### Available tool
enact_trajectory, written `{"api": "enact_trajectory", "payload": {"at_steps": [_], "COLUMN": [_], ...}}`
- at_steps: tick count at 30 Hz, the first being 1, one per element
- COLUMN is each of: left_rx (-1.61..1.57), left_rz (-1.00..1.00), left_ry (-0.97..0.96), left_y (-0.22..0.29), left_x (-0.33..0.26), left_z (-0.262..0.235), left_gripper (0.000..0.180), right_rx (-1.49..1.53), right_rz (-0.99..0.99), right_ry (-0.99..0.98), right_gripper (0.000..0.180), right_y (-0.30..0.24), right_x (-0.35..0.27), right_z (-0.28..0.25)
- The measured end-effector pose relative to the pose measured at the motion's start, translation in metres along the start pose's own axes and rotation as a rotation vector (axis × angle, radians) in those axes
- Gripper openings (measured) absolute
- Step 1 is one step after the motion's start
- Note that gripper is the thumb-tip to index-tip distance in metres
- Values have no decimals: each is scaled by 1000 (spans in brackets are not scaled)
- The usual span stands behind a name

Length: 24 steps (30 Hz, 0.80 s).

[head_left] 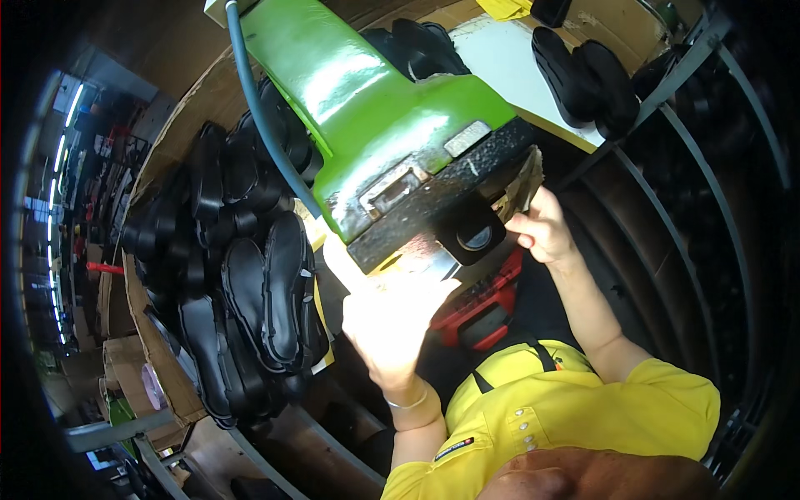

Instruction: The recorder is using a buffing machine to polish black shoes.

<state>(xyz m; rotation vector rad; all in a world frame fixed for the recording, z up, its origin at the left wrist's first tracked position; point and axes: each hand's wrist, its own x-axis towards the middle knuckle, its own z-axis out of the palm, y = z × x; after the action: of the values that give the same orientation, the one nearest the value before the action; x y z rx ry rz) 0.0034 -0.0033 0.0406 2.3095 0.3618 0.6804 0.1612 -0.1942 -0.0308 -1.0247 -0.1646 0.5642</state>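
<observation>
Seen from the head view, the work looked under way to me: both hands were up at the green press [367,117], nothing there set down as finished. The left hand [392,329] was bleached by glare, so I couldn't tell its grip. The right hand [547,232] was curled at a ragged brown flap [525,182] just beside the black block [477,232] under the press head; whether it pinched anything was unclear. Smooth, rimmed black soles [283,283] lay heaped at left by rough cardboard [171,367]; a black pair [562,79] rested far right on a flat white board [500,58]. Which were done, I couldn't judge. The press was glossy, its lower edge dark and scuffed.
</observation>
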Motion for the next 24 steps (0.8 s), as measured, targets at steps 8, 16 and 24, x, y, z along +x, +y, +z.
{"api": "enact_trajectory", "payload": {"at_steps": [8, 16, 24], "left_rx": [150, 12, 322], "left_rz": [58, -33, 224], "left_ry": [-156, 21, 28], "left_y": [-9, -28, -52], "left_x": [-14, -17, -5], "left_z": [-12, 45, 54], "left_gripper": [51, 37, 24], "right_rx": [-160, -241, -63], "right_rz": [-32, -111, 21], "right_ry": [-96, -90, -6], "right_gripper": [40, 39, 39], "right_y": [31, 14, 13], "right_x": [-9, -16, -11], "right_z": [19, 28, 24]}}
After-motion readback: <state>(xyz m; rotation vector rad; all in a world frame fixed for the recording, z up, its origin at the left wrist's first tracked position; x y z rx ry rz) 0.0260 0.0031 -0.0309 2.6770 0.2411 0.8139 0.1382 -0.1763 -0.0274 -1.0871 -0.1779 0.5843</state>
